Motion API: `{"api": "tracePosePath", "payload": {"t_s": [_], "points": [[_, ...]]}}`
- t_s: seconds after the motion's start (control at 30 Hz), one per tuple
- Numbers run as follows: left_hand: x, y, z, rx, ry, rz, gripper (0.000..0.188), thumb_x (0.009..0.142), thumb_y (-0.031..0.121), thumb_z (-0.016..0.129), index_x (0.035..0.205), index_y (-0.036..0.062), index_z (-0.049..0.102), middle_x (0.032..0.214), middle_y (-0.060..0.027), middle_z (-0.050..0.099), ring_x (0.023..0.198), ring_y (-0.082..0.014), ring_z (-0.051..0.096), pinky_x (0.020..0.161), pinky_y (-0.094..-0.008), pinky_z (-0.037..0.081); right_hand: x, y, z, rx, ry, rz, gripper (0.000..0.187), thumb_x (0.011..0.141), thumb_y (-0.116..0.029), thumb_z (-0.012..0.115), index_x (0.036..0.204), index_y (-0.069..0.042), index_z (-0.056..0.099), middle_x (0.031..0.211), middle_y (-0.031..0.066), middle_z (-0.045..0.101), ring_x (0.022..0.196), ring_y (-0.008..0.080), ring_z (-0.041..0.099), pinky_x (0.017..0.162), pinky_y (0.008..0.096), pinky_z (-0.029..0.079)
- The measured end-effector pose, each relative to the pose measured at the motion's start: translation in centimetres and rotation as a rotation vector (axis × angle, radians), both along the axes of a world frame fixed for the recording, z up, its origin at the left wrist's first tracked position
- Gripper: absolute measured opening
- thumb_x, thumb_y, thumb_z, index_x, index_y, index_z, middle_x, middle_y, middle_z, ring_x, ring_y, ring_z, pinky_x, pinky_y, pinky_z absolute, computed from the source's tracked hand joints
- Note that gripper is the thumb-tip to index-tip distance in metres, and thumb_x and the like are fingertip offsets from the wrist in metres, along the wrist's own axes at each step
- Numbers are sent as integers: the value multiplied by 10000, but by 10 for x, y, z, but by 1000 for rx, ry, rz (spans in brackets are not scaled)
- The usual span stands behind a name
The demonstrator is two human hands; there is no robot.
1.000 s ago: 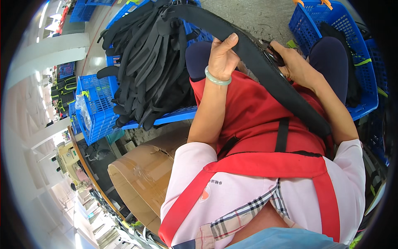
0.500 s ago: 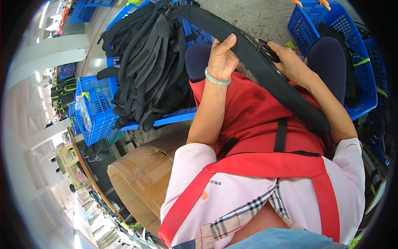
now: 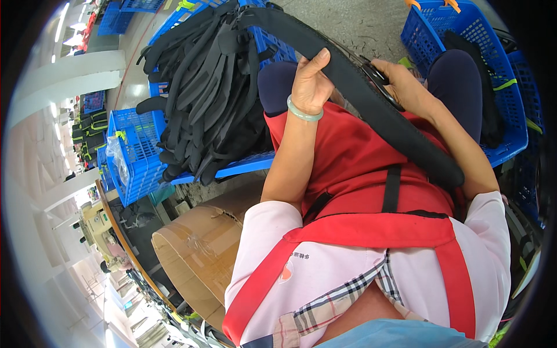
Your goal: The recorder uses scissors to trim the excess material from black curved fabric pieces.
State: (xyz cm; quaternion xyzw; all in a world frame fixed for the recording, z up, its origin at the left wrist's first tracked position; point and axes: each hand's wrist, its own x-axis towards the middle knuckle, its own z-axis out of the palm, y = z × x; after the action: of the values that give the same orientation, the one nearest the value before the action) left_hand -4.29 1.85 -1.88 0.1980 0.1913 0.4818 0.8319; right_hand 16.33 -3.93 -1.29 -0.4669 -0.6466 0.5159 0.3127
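A long black padded backpack strap (image 3: pixel 371 95) runs slantwise from the pile at upper left across my lap to my right forearm. My left hand (image 3: pixel 312 81) grips its edge partway along, thumb on top and the other fingers underneath. On the strap's far right side, my right hand (image 3: pixel 406 87) is closed around dark-handled scissors (image 3: pixel 378 75). Their blades lie along the strap's edge and are hard to make out. Many similar black straps (image 3: pixel 214 98) are heaped to the left of my left hand.
The heap lies over a blue crate (image 3: pixel 249 162). Another blue crate (image 3: pixel 136 156) stands further left. To the right is a blue crate (image 3: pixel 505 116) with black pieces inside. A cardboard box (image 3: pixel 197 243) sits by my left elbow. A red apron (image 3: pixel 360 156) covers my lap.
The scissors in my right hand have turned slightly, and more of their dark handle loop shows. My left hand and the strap have stayed nearly in place.
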Motion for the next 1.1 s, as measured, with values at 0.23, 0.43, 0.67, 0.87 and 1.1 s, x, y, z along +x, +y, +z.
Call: {"api": "tracePosePath", "payload": {"t_s": [0.23, 0.43, 0.67, 0.87, 1.1], "points": [[-11, 6, -8, 80, -29, -64, 165, 909, 70, 602, 1073, 63, 622, 1064, -54, 654, 1008, -204, 618, 932, -373, 484, 7, -3, 7, 91, -198, -114, 330, 884, -269, 666, 988, 22, 551, 805, 142, 605, 732, 171, 547, 670, 331, 457], [21, -12, -4, 115, 306, -150, 198, 938, 117, 578, 1120, 39, 586, 1082, -57, 636, 971, -168, 616, 852, -333, 506, 7, -4, 30, -118, 23, -189, 509, 774, -423, 754, 988, 14, 605, 859, 80, 625, 812, 130, 567, 725, 324, 469], [10, -3, -9, 147, 283, -87, 378, 990, 218, 490, 1310, 16, 485, 1141, -78, 596, 903, -163, 575, 811, -315, 481, 106, 4, 33, 25, 906, -870, 304, 890, -214, 654, 1056, 39, 628, 962, 55, 684, 884, 147, 646, 850, 273, 490], [16, -1, -11, 150, 372, -167, 305, 966, 132, 535, 1246, 13, 543, 1056, -69, 616, 844, -151, 570, 752, -292, 473, 306, -8, -71, 304, 1084, -1557, 139, 854, -134, 700, 835, -46, 593, 698, 53, 568, 651, 201, 573, 571, 324, 487], [35, -3, -23, 186, 503, -282, 284, 940, 90, 568, 1211, 4, 576, 1035, -73, 621, 806, -129, 561, 697, -273, 457, 285, -91, -218, -219, 695, -1749, 114, 841, -80, 674, 875, -21, 582, 744, 83, 648, 586, 169, 594, 473, 298, 457]]}}
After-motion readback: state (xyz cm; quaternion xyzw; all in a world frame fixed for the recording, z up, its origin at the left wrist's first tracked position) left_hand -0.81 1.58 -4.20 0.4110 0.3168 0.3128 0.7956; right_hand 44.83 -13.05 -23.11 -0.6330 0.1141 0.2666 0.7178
